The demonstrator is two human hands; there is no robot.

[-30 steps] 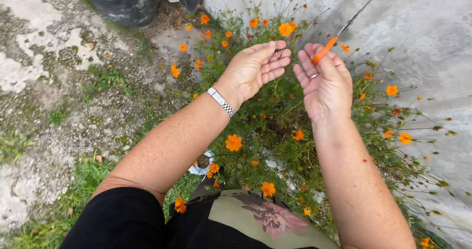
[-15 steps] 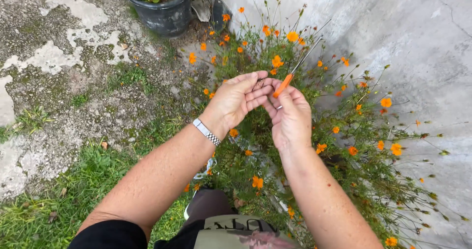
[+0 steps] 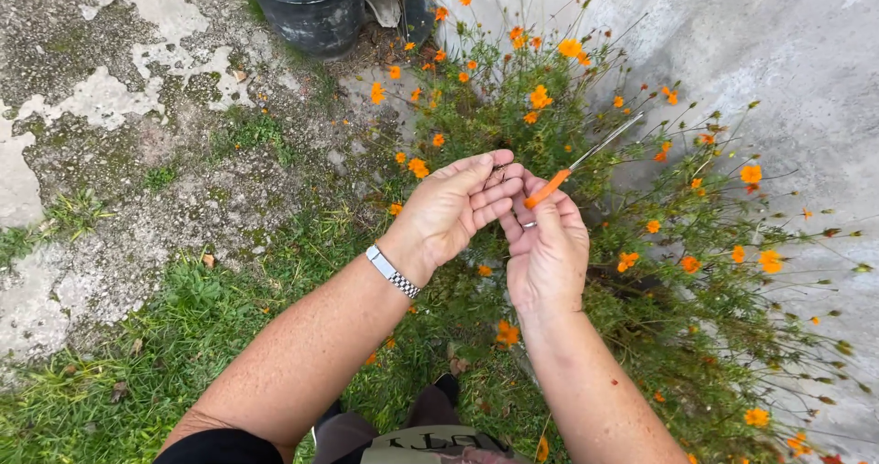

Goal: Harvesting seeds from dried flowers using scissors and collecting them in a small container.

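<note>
My right hand (image 3: 548, 249) grips a thin tool (image 3: 569, 173) with an orange handle and a long metal shaft that points up and to the right. My left hand (image 3: 455, 207), with a metal wristwatch (image 3: 394, 272) on the wrist, is cupped palm up beside it. Its fingertips touch the right hand's fingers, and something tiny and dark sits at those fingertips. Both hands hover over a bushy plant with orange flowers (image 3: 568, 48) on thin green stems.
A black plastic pot (image 3: 307, 8) with green plants stands at the top. A grey concrete wall (image 3: 787, 43) runs along the right behind the flowers. Cracked, mossy concrete ground (image 3: 110, 88) lies to the left, with grass (image 3: 156, 336) below it.
My hands have drawn closer together until the fingers touch. The view has shifted, so the pot and flowers sit lower and more to the right in the frame.
</note>
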